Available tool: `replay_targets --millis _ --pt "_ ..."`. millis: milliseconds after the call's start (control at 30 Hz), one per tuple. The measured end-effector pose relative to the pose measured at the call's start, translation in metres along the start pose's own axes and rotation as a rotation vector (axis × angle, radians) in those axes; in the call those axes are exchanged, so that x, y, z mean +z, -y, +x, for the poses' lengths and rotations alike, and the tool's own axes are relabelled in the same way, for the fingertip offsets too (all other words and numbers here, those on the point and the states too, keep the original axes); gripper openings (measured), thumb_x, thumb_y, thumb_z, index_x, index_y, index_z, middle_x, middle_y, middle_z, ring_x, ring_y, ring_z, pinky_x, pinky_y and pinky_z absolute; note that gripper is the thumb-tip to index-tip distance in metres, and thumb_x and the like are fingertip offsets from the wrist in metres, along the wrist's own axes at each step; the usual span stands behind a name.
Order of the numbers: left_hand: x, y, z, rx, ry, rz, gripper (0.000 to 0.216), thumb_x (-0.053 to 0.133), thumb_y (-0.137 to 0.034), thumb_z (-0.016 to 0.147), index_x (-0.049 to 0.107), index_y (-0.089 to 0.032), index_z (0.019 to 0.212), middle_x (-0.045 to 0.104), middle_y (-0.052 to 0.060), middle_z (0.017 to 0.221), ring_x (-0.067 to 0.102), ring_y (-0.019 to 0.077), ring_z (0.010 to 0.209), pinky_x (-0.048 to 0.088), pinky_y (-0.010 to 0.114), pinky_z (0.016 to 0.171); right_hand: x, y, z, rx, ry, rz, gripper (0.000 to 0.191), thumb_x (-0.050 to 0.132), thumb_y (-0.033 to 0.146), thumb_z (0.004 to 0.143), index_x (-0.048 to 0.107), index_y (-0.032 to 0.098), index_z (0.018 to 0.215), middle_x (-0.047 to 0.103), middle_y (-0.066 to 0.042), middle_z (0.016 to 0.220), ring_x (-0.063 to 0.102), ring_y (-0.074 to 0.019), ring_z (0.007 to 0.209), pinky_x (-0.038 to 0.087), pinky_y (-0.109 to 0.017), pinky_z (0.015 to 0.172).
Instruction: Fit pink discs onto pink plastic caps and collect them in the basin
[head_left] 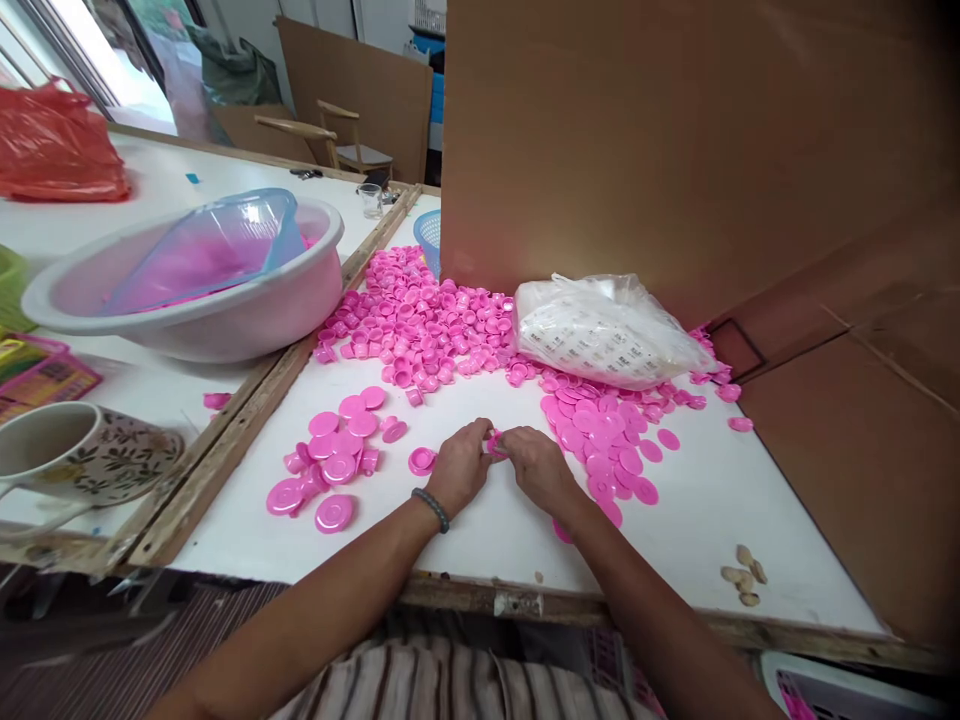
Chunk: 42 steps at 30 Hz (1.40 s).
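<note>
My left hand (461,465) and my right hand (538,465) meet over the white table (697,520), fingers pinched together on one small pink plastic cap (494,444) held between them. A beaded bracelet (430,506) circles my left wrist. To the left lie several flat pink discs (335,462). To the right spreads another patch of pink discs (600,440). Behind my hands is a big heap of small pink caps (420,320).
A clear bag of white parts (600,330) lies behind the discs. A large basin (202,290) with a blue scoop sits on the left table, near a patterned mug (82,455) and red bag (52,145). Cardboard sheets (675,140) wall the right side. Nut shells (745,575) lie near the front edge.
</note>
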<state>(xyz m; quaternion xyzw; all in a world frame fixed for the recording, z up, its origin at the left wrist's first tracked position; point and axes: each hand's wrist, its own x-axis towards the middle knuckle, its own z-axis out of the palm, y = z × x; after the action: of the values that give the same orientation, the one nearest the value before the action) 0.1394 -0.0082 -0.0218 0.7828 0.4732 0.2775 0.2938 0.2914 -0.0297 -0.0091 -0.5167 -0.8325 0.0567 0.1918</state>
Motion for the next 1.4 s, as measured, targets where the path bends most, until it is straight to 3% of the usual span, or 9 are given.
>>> replay_targets --millis 200,367,533,633,733,867,1000,1300,1400 --pt "-0.001 0.000 0.000 -0.007 0.029 -0.001 0.025 0.051 -0.010 0.075 0.045 -0.020 0.096 0.059 0.001 0.088 0.054 0.0131 0.069 0.042 0.025 0.063 0.010 0.003 -0.010 -0.035 -0.055 -0.130 0.024 0.036 0.004 0.083 0.057 0.016 0.085 0.060 -0.003 0.076 0.048 -0.0147 0.069 0.033 -0.027 0.062" --pt "-0.001 0.001 -0.002 0.003 0.035 0.004 0.029 0.053 -0.011 0.074 0.045 -0.020 0.100 0.059 0.002 0.090 0.054 0.0145 0.073 0.043 0.027 0.067 0.014 0.005 -0.016 -0.009 -0.109 -0.090 0.027 0.034 0.006 0.085 0.059 0.016 0.088 0.064 -0.005 0.086 0.052 -0.0150 0.073 0.033 -0.028 0.063" --pt "-0.007 0.003 -0.003 0.025 0.028 -0.094 0.032 0.056 -0.017 0.075 0.048 -0.022 0.106 0.060 0.003 0.092 0.055 0.0146 0.078 0.044 0.027 0.070 0.010 0.007 -0.011 0.231 -0.164 0.292 0.023 0.038 0.021 0.087 0.061 0.019 0.082 0.065 -0.004 0.084 0.056 -0.0168 0.079 0.041 -0.029 0.069" --pt "-0.013 0.000 -0.001 -0.041 0.022 -0.191 0.018 0.058 -0.023 0.074 0.054 -0.021 0.092 0.061 0.000 0.080 0.056 0.0135 0.072 0.044 0.025 0.065 0.006 0.009 -0.004 0.470 -0.135 0.608 0.025 0.042 0.033 0.086 0.062 0.019 0.079 0.063 -0.002 0.072 0.057 -0.0160 0.070 0.046 -0.028 0.064" --pt "-0.017 -0.003 0.004 -0.175 0.023 -0.321 0.012 0.060 -0.029 0.073 0.056 -0.019 0.078 0.060 -0.002 0.067 0.056 0.0117 0.063 0.043 0.022 0.058 0.002 0.010 0.000 0.567 -0.128 0.767 0.027 0.045 0.037 0.084 0.063 0.019 0.089 0.064 -0.002 0.074 0.059 -0.0152 0.069 0.048 -0.028 0.064" --pt "-0.019 -0.006 0.014 -0.406 0.086 -0.437 0.016 0.064 -0.027 0.068 0.053 -0.017 0.074 0.057 -0.003 0.055 0.053 0.0097 0.047 0.042 0.021 0.047 0.000 0.003 -0.003 0.393 -0.134 0.694 0.028 0.050 0.037 0.083 0.062 0.023 0.105 0.063 -0.004 0.096 0.058 -0.0158 0.084 0.047 -0.029 0.072" --pt "-0.018 -0.003 0.023 -0.570 0.154 -0.584 0.025 0.071 -0.019 0.060 0.051 -0.015 0.074 0.057 -0.004 0.053 0.057 0.0110 0.047 0.047 0.022 0.048 0.004 -0.004 -0.009 0.201 -0.058 0.494 0.030 0.059 0.033 0.079 0.062 0.027 0.108 0.061 -0.005 0.093 0.054 -0.0180 0.087 0.046 -0.032 0.074" --pt "-0.022 -0.003 0.034 -0.680 0.245 -0.609 0.036 0.079 -0.024 0.051 0.048 -0.013 0.065 0.057 -0.001 0.045 0.059 0.0138 0.046 0.051 0.025 0.047 0.009 -0.015 0.000 0.210 0.004 0.397 0.018 0.064 0.038 0.074 0.069 0.028 0.088 0.058 -0.001 0.068 0.048 -0.0165 0.073 0.042 -0.028 0.062" --pt "-0.023 -0.003 0.034 -0.664 0.241 -0.610 0.035 0.079 -0.024 0.053 0.048 -0.013 0.064 0.057 -0.001 0.045 0.058 0.0130 0.045 0.050 0.024 0.046 0.008 -0.011 -0.001 0.230 -0.047 0.379 0.019 0.061 0.038 0.076 0.068 0.026 0.089 0.057 -0.002 0.066 0.048 -0.0166 0.072 0.041 -0.028 0.062"
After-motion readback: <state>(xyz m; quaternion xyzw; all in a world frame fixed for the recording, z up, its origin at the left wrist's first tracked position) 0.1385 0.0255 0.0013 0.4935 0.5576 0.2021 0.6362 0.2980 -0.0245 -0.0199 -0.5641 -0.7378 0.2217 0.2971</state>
